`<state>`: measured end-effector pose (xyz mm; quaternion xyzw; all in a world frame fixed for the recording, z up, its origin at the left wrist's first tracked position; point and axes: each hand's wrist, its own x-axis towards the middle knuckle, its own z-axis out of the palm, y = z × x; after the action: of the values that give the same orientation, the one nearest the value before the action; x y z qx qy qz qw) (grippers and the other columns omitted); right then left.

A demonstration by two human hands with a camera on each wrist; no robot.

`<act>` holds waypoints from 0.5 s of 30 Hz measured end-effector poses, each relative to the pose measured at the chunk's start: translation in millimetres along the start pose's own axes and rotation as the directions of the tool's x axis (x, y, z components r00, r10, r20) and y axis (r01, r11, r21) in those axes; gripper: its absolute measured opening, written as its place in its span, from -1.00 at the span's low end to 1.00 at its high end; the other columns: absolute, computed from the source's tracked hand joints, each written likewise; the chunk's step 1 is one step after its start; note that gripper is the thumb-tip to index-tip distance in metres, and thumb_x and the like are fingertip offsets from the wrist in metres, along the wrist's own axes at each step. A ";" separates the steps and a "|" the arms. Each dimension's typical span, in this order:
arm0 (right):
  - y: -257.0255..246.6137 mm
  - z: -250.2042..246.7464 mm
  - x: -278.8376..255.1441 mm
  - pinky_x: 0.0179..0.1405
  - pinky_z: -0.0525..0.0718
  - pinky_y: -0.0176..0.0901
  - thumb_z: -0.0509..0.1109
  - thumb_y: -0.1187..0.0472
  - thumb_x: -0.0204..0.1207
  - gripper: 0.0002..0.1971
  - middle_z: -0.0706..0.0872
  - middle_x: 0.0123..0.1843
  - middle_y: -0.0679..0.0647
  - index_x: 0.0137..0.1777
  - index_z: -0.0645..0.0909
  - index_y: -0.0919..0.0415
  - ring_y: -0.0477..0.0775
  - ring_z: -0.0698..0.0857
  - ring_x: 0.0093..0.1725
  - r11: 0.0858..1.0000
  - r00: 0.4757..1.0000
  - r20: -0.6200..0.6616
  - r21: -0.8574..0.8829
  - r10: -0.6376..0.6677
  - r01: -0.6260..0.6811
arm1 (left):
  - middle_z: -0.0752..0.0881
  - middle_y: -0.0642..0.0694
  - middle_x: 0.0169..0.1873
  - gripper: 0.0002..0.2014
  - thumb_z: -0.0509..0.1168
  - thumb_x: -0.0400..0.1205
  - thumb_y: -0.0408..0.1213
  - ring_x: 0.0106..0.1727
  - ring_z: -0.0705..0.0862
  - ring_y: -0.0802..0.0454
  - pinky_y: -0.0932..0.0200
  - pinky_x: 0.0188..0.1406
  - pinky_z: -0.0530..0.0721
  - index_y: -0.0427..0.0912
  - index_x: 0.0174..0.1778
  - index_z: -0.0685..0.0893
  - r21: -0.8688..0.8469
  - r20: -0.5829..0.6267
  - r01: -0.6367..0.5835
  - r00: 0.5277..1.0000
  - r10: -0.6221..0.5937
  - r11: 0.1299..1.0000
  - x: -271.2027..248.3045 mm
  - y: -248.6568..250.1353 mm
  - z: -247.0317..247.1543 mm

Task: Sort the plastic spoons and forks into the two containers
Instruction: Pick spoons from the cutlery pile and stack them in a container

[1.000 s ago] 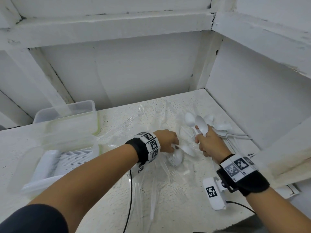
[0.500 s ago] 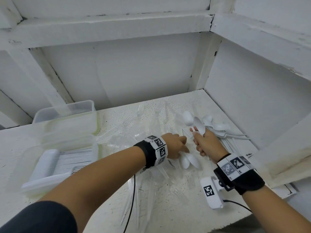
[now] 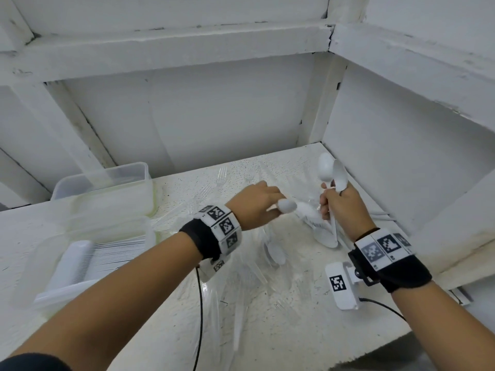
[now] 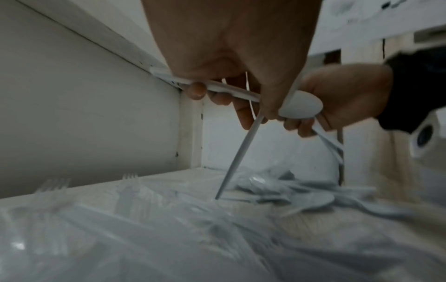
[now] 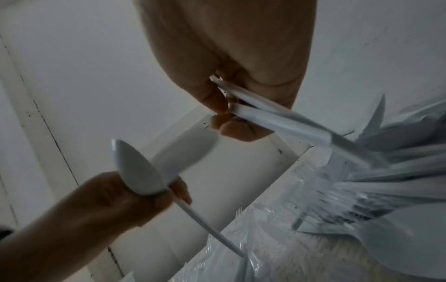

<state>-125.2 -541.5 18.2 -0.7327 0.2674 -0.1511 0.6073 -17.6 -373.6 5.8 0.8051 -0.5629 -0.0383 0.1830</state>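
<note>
My left hand (image 3: 257, 207) grips white plastic spoons (image 3: 288, 206) above the table, bowls pointing right and a handle (image 4: 237, 154) slanting down. Right beside it my right hand (image 3: 345, 210) holds a bunch of white spoons (image 3: 330, 171) upright, bowls on top, handles (image 5: 277, 122) sticking out below the fist. In the right wrist view the left hand's two spoon bowls (image 5: 144, 171) sit almost against my right fingers. Clear plastic forks (image 3: 221, 175) lie scattered on the table. One clear container (image 3: 107, 188) stands at the back left. A nearer one (image 3: 88, 261) holds stacked white cutlery.
A pile of white spoons (image 4: 289, 190) lies on the table near the right wall, and one more spoon (image 3: 273, 253) lies below my hands. White walls close the back and right sides. A black cable (image 3: 199, 303) runs under my left wrist.
Both hands rose from the table. The left hand lifted spoons out of the pile and brought them up beside the right hand, which raised its bunch higher.
</note>
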 end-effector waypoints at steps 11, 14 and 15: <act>24.2 55.6 -10.8 -0.34 0.46 -0.33 0.29 0.15 0.60 -0.87 0.70 -0.12 0.10 -0.02 0.64 0.16 -0.02 0.67 -0.14 0.667 0.761 0.625 -0.643 0.173 0.376 | 0.57 -0.05 -0.37 -0.84 0.08 0.73 -0.22 -0.40 0.65 0.09 0.10 -0.15 0.65 -0.12 -0.13 0.48 -0.749 -0.051 0.433 0.717 -0.696 0.501 -55.0 -23.0 -33.8; 31.3 63.8 -8.8 -0.12 0.45 -0.22 0.25 0.13 0.61 -0.76 0.72 0.10 0.15 0.14 0.63 0.23 0.15 0.67 0.10 0.598 0.760 0.618 -0.692 0.201 0.405 | 0.45 -0.09 -0.35 -0.80 0.09 0.73 -0.17 -0.56 0.52 0.06 0.19 -0.53 0.63 -0.05 -0.22 0.39 -0.743 0.000 0.485 0.690 -0.724 0.462 -64.0 -22.8 -28.5; 31.4 63.1 -7.3 -0.11 0.44 -0.22 0.25 0.13 0.61 -0.75 0.72 0.11 0.15 0.17 0.62 0.22 0.15 0.66 0.11 0.600 0.773 0.603 -0.698 0.198 0.391 | 0.43 -0.09 -0.35 -0.80 0.09 0.73 -0.15 -0.56 0.46 0.05 0.25 -0.63 0.53 -0.02 -0.23 0.37 -0.729 0.013 0.505 0.685 -0.728 0.462 -66.1 -23.1 -27.0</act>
<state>-103.2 -490.0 -25.2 -0.9435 0.0450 0.2012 0.2595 -13.9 -299.1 13.6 0.8223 -0.1366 -0.1836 0.5210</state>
